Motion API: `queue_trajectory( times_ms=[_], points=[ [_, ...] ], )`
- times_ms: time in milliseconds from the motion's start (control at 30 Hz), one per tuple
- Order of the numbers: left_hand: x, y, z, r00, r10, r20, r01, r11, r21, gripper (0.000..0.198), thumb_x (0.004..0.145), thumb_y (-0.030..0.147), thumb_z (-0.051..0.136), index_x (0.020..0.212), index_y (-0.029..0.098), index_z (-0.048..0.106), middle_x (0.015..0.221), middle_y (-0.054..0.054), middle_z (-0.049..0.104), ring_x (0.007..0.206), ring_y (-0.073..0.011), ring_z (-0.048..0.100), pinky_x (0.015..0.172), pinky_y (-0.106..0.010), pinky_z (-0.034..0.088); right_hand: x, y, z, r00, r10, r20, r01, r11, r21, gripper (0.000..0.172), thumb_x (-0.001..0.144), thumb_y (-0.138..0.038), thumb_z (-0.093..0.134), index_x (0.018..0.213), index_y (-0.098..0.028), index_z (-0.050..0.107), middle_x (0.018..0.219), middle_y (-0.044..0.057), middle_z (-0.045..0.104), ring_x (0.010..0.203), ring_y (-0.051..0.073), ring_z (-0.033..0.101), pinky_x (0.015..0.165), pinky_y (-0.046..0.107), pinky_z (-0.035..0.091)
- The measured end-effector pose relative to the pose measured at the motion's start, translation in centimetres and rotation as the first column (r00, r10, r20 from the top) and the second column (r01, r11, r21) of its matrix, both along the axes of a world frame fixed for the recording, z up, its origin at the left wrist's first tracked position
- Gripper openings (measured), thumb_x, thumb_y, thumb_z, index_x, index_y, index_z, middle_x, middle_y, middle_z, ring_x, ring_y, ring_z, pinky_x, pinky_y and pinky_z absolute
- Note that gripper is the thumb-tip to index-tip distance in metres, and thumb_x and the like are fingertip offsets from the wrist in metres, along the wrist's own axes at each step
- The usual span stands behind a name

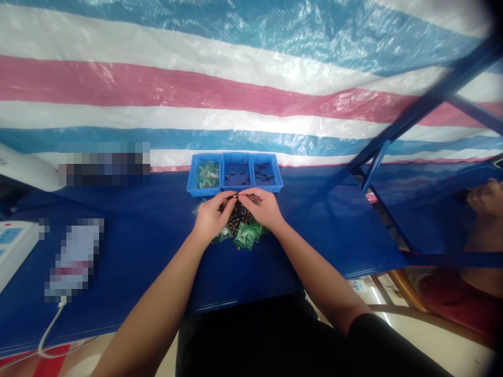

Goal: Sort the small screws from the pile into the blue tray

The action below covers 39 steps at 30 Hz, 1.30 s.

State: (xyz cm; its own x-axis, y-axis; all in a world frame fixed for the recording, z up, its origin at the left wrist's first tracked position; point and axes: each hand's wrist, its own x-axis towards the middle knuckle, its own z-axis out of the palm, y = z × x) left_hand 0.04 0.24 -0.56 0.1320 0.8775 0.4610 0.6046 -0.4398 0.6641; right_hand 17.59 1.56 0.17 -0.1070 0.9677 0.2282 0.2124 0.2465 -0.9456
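Note:
My left hand point(212, 215) and my right hand point(264, 208) meet at the fingertips, both closed in a pinch. Between them is a small metal piece point(236, 196), dark with a shiny spot, too small to name its kind. Right below my fingers lies a heap of small brass-and-dark metal parts point(234, 222), partly hidden by the hands. Green-tinted plastic packets point(245, 235) lie against the heap's near side. Just beyond my hands stand three joined blue bins: the left bin point(189, 183) holds small packets, the middle bin point(237, 180) a few metal parts, the right bin point(278, 180) thin dark pieces.
All this rests on a blue table point(149, 262). At left lie a blurred-out phone point(74, 256) with a white cable point(45, 337) and a white power strip point(18, 246). A blue metal frame point(412, 118) rises at right, near another person's hand point(487, 199). Striped sheeting point(236, 89) hangs behind.

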Motion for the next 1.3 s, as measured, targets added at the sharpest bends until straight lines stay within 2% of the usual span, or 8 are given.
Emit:
queue_trajectory(
  times_ms=[200, 633, 833, 1067, 1300],
  points=[
    [0.01, 0.07, -0.12, 1.0, -0.008, -0.006, 0.008, 0.999, 0.034, 0.028, 0.091, 0.036, 0.056, 0.111, 0.02, 0.068, 0.066, 0.003, 0.061, 0.056, -0.0079, 0.054, 0.059, -0.019, 0.043, -0.01, 0.07, -0.31, 0.997, 0.058, -0.059, -0.062, 0.996, -0.07, 0.025, 0.084, -0.041, 0.064, 0.091, -0.019, 0.073, 0.084, 0.004, 0.074, 0.075, 0.017, 0.068, 0.071, 0.03, 0.056],
    [0.04, 0.07, -0.09, 1.0, -0.008, -0.008, 0.008, 0.999, 0.036, 0.026, 0.091, 0.035, 0.058, 0.109, 0.019, 0.067, 0.066, 0.003, 0.062, 0.053, -0.0068, 0.052, 0.056, -0.018, 0.042, 0.0, 0.03, -0.19, 0.995, 0.042, -0.088, -0.044, 0.999, -0.02, 0.021, 0.082, -0.037, 0.067, 0.094, -0.021, 0.075, 0.091, 0.004, 0.075, 0.08, 0.018, 0.069, 0.075, 0.032, 0.056],
    [-0.08, 0.08, -0.27, 0.999, -0.002, -0.038, 0.003, 1.0, 0.027, 0.027, 0.091, 0.035, 0.057, 0.109, 0.018, 0.067, 0.069, 0.002, 0.064, 0.056, -0.008, 0.056, 0.057, -0.018, 0.043, 0.02, -0.28, 0.47, 0.996, 0.084, -0.021, -0.083, 0.996, 0.03, 0.023, 0.082, -0.036, 0.067, 0.098, -0.022, 0.074, 0.096, 0.005, 0.075, 0.081, 0.017, 0.068, 0.071, 0.029, 0.054],
    [-0.1, 0.07, -0.45, 0.999, 0.011, -0.03, -0.011, 1.0, 0.016, 0.027, 0.092, 0.034, 0.056, 0.113, 0.019, 0.065, 0.074, 0.001, 0.068, 0.057, -0.0079, 0.058, 0.06, -0.018, 0.045, -0.11, -0.26, 0.43, 0.997, 0.063, -0.055, -0.062, 0.998, 0.019, 0.031, 0.081, -0.035, 0.068, 0.109, -0.021, 0.07, 0.09, 0.004, 0.073, 0.077, 0.015, 0.067, 0.068, 0.028, 0.054],
    [-0.11, 0.07, -0.44, 0.999, 0.015, -0.03, -0.015, 1.0, 0.023, 0.026, 0.092, 0.035, 0.057, 0.111, 0.02, 0.065, 0.073, 0.002, 0.068, 0.057, -0.0083, 0.059, 0.059, -0.018, 0.045, -0.12, -0.25, 0.2, 0.993, 0.071, -0.093, -0.072, 0.997, -0.003, 0.031, 0.08, -0.037, 0.069, 0.107, -0.021, 0.07, 0.092, 0.005, 0.073, 0.08, 0.017, 0.068, 0.072, 0.03, 0.056]
  ],
)
